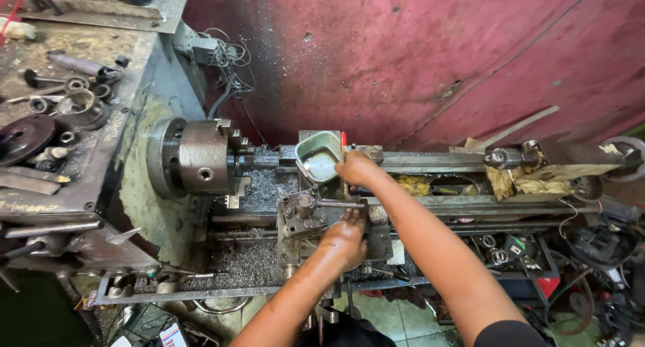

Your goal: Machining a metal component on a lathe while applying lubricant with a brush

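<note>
I'm watching both hands working over an old grey metal lathe w/ dirty bed rails (443,162). The left hand (344,239) is resting palm-down on the greasy steel tool-post carriage (302,216), fingers curled over its near edge; I can't tell if it's gripping anything underneath. Just ahead of its knuckles, a thin steel handle bar (339,203) is sticking out sideways from the tool post. The right hand (356,167) is reaching farther back, fingers bent down and closed, seemingly pinching sth small, but what's between the fingertips is hidden from me. Touching that hand on its left side, a small pale-green rounded-square metal tray (317,155) is sitting tilted, w/ some cloudy liquid pooling inside. A short red-tipped stick (343,139) is poking up just behind the right hand. Well to the left of both hands, the big round grey steel chuck (198,157) is clamping a short dark workpiece (263,161) pointing toward the tray. Silvery metal shavings (252,256) are lying piled left of the left forearm. Far right of the right arm, a drill chuck in the tailstock (505,159) is sitting amid yellowish rags.
</note>
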